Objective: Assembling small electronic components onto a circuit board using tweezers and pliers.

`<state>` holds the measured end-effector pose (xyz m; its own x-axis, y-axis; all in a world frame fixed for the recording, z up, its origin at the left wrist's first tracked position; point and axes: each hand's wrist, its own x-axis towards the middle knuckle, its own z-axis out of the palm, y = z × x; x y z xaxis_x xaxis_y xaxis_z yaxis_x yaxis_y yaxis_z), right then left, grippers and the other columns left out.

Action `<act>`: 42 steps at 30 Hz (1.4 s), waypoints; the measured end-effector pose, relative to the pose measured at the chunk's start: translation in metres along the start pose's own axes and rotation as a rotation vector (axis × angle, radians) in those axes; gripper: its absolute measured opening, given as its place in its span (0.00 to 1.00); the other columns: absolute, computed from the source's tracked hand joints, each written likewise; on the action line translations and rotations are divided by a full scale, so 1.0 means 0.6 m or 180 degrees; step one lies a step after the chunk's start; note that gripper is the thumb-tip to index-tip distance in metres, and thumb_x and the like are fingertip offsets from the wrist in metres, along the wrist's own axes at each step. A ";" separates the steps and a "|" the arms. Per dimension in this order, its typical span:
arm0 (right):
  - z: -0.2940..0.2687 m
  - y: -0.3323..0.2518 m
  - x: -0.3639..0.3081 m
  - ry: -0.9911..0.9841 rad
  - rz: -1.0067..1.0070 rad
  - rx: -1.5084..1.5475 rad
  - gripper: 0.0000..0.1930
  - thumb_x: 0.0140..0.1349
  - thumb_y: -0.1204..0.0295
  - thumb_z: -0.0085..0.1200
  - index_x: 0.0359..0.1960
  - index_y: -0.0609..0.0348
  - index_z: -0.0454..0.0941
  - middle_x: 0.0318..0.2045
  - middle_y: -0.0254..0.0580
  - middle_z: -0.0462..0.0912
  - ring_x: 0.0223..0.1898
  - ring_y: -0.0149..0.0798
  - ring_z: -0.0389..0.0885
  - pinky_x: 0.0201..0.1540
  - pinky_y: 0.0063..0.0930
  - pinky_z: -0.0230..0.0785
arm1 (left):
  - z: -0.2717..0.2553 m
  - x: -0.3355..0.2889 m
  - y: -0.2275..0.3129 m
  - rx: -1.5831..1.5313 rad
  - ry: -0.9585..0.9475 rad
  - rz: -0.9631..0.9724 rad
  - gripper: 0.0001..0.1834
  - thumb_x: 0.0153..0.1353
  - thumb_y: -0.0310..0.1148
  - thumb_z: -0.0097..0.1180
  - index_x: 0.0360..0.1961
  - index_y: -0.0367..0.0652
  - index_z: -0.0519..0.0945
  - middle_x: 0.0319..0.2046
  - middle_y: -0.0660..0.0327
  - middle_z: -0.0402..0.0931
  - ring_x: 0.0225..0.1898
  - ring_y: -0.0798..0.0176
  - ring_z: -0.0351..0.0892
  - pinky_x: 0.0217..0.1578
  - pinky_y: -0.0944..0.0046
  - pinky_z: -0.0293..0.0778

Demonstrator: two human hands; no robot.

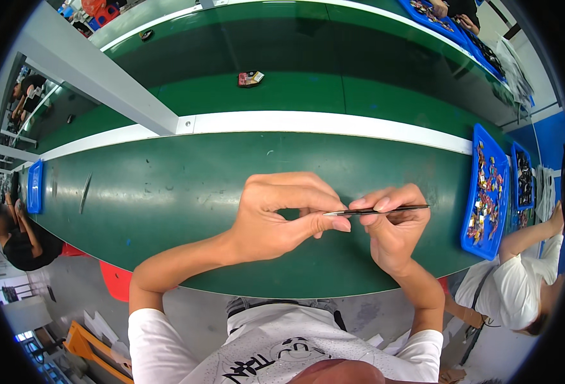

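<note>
I am viewing a long green belt table [167, 192] curving across the room, white divider rail [308, 121] running behind, blue tray [485, 192] of small parts sitting right, left hand [282, 214] and right hand [391, 224] pinching thin dark tweezers [378, 209] above the near belt edge.

A pair of slim black tweezers [385, 209] is held level above the green conveyor belt, lying nearly horizontal across the picture with only a slight upward tilt toward the right. Its body is thin, dark and glossy, narrowing toward both ends. The left end shows a paler, metallic tip, which sits at the fingertips of the left hand [282, 214], thumb and forefinger pinched together around it. The middle of the tool is gripped between the thumb and fingers of the right hand [394, 227], and the right end juts out free beyond that hand.
</note>
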<state>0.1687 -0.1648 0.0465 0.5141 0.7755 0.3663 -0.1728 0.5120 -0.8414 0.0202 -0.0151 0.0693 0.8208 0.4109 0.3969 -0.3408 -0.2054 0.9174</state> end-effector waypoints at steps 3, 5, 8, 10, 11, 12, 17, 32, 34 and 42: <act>0.000 0.000 -0.002 -0.0015 0.0002 0.0032 0.11 0.61 0.85 0.66 0.39 0.65 0.75 0.38 0.61 0.87 0.44 0.53 0.90 0.48 0.44 0.87 | 0.002 -0.003 -0.001 -0.0031 0.0056 0.0020 0.07 0.54 0.18 0.73 0.35 0.32 0.89 0.33 0.50 0.85 0.26 0.64 0.85 0.21 0.69 0.79; -0.002 0.000 -0.003 -0.0050 0.0051 0.0063 0.11 0.62 0.84 0.66 0.39 0.65 0.75 0.38 0.61 0.87 0.45 0.54 0.90 0.47 0.43 0.88 | 0.002 -0.003 0.000 -0.0027 0.0066 0.0055 0.07 0.54 0.18 0.73 0.35 0.32 0.89 0.33 0.50 0.85 0.26 0.65 0.85 0.20 0.70 0.79; -0.001 0.001 -0.002 -0.0081 -0.0001 0.0005 0.10 0.62 0.83 0.66 0.39 0.65 0.75 0.38 0.60 0.87 0.45 0.54 0.90 0.46 0.41 0.88 | 0.001 -0.003 0.003 -0.0070 0.0066 -0.0080 0.06 0.55 0.18 0.73 0.35 0.32 0.90 0.34 0.50 0.85 0.24 0.65 0.85 0.18 0.72 0.78; 0.000 0.001 -0.001 -0.0099 -0.0025 -0.0052 0.10 0.62 0.83 0.66 0.39 0.65 0.75 0.38 0.60 0.87 0.45 0.55 0.90 0.46 0.41 0.89 | -0.001 -0.002 0.000 -0.0114 0.0084 0.0001 0.06 0.56 0.18 0.72 0.36 0.32 0.90 0.34 0.50 0.86 0.23 0.65 0.86 0.17 0.73 0.77; 0.000 0.001 0.000 -0.0116 -0.0047 -0.0108 0.10 0.62 0.83 0.66 0.39 0.65 0.75 0.37 0.60 0.87 0.45 0.55 0.90 0.46 0.41 0.89 | -0.001 -0.001 0.001 -0.0114 0.0078 0.0005 0.06 0.56 0.18 0.72 0.36 0.32 0.90 0.34 0.50 0.86 0.23 0.65 0.86 0.17 0.73 0.77; 0.001 0.002 0.002 -0.0114 -0.0056 -0.0112 0.10 0.62 0.83 0.66 0.39 0.65 0.75 0.37 0.60 0.87 0.45 0.55 0.90 0.46 0.41 0.89 | -0.001 -0.001 0.004 -0.0188 0.0099 -0.0084 0.06 0.57 0.18 0.71 0.36 0.34 0.90 0.34 0.52 0.86 0.24 0.67 0.84 0.19 0.72 0.76; 0.013 -0.003 0.005 -0.0012 -0.0165 -0.0084 0.10 0.61 0.87 0.65 0.38 0.65 0.76 0.40 0.61 0.88 0.46 0.53 0.90 0.46 0.39 0.88 | 0.000 -0.001 0.013 -0.0253 0.0122 -0.0245 0.06 0.58 0.17 0.69 0.37 0.35 0.90 0.35 0.54 0.86 0.25 0.68 0.83 0.20 0.72 0.76; 0.106 -0.008 0.013 0.0440 0.0121 0.0126 0.08 0.62 0.83 0.67 0.38 0.60 0.81 0.42 0.52 0.90 0.20 0.18 0.76 0.15 0.13 0.59 | -0.008 -0.020 0.038 -0.1869 0.0679 -0.0473 0.07 0.68 0.28 0.64 0.43 0.37 0.87 0.45 0.58 0.79 0.33 0.69 0.79 0.21 0.73 0.72; 0.124 -0.011 0.012 0.0317 0.0371 -0.0079 0.09 0.62 0.82 0.68 0.41 0.61 0.81 0.42 0.50 0.90 0.20 0.18 0.75 0.16 0.13 0.59 | -0.024 -0.027 0.039 -0.1731 0.0922 -0.0351 0.04 0.67 0.25 0.65 0.40 0.37 0.88 0.44 0.59 0.80 0.38 0.67 0.80 0.29 0.68 0.78; 0.075 -0.077 0.083 -0.0898 -0.1399 -0.3907 0.13 0.52 0.73 0.73 0.40 0.55 0.88 0.28 0.37 0.90 0.17 0.35 0.79 0.26 0.31 0.73 | -0.184 -0.060 -0.018 -0.0692 0.1982 -0.0607 0.11 0.74 0.36 0.58 0.42 0.38 0.79 0.48 0.51 0.85 0.58 0.57 0.81 0.59 0.56 0.76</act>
<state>0.1646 -0.1332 0.1214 0.1156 0.7584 0.6414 0.9014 0.1911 -0.3884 -0.0561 0.0704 0.0483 0.4812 0.8696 0.1108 -0.3542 0.0772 0.9320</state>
